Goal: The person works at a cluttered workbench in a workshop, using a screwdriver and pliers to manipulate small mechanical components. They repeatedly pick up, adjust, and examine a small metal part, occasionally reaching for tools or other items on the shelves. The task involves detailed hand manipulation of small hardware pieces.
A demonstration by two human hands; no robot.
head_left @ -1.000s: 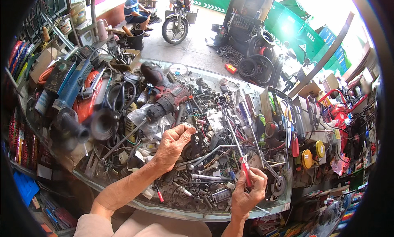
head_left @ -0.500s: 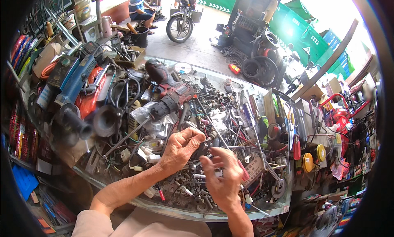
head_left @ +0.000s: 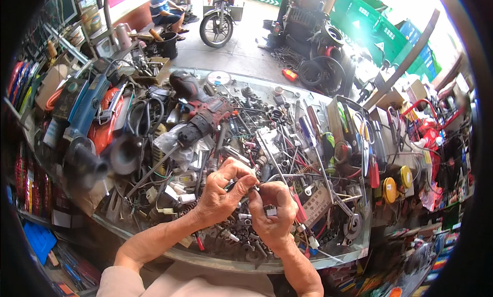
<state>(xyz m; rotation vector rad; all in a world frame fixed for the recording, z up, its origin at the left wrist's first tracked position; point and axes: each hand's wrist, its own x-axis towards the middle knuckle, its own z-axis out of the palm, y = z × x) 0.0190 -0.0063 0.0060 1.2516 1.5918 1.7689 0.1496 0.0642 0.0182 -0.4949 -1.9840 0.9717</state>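
Observation:
Above the cluttered glass-topped bench (head_left: pixel 215 265), my two hands meet, fingertips nearly touching. Thumb and forefinger of my left hand (head_left: pixel 226 191) are pinched together. My right hand (head_left: pixel 272 209) is also closed, its thumb and fingers drawn in at the same spot. Between them shows a tiny dark piece (head_left: pixel 255 187), mostly covered by the fingers and too small to name. Loose nuts, bolts and fittings lie beneath the hands. Beyond my left hand rests a red and black cordless drill (head_left: pixel 208 116), next to a clear plastic bag (head_left: pixel 191 154). A red-handled tool (head_left: pixel 299 207) lies beside my right hand.
A blue power tool (head_left: pixel 88 106) and an orange bundle (head_left: pixel 107 127) crowd the left side. Scissors (head_left: pixel 365 155) and yellow round tins (head_left: pixel 390 190) are at the right. Past the bench stand a motorcycle (head_left: pixel 216 27), tyres (head_left: pixel 328 73) and a seated person (head_left: pixel 167 14).
My right hand, spread and blurred before, has come up to my left fingertips and closed there. My left hand keeps its pinch. The whole view has shifted slightly.

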